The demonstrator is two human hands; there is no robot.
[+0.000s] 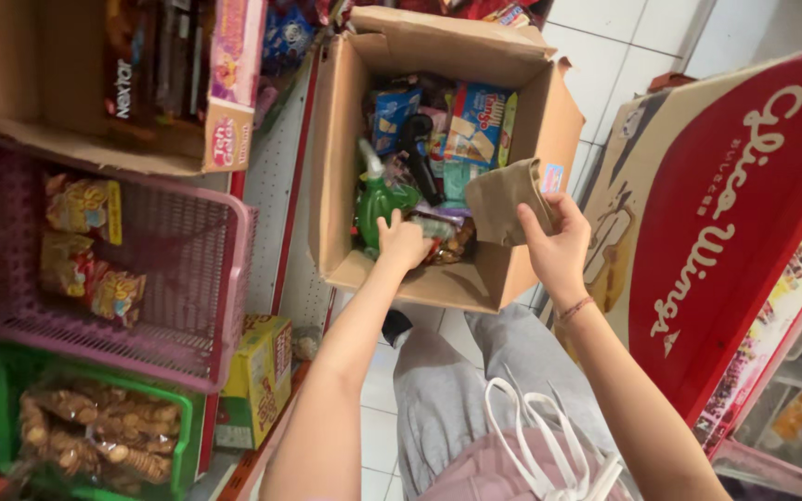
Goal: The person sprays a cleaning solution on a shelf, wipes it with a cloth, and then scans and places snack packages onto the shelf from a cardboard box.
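A person crouches over an open box (522,269), still full of snack packs. Left hand (403,243), fingers curled, reaches among the goods beside a green bottle (378,202). At three o'clock, right hand (557,239) pinches back a flap (503,199). Nothing looks lifted out yet.

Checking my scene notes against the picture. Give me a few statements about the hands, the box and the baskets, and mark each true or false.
1. The left hand reaches down into the open cardboard box. True.
2. The right hand holds the green spray bottle. False: it grips a flap of the box.
3. The pink basket holds snack packets. True.
4. The green basket sits above the pink one. False: it sits below it.
5. The box stands closed. False: it is open, with packets inside.
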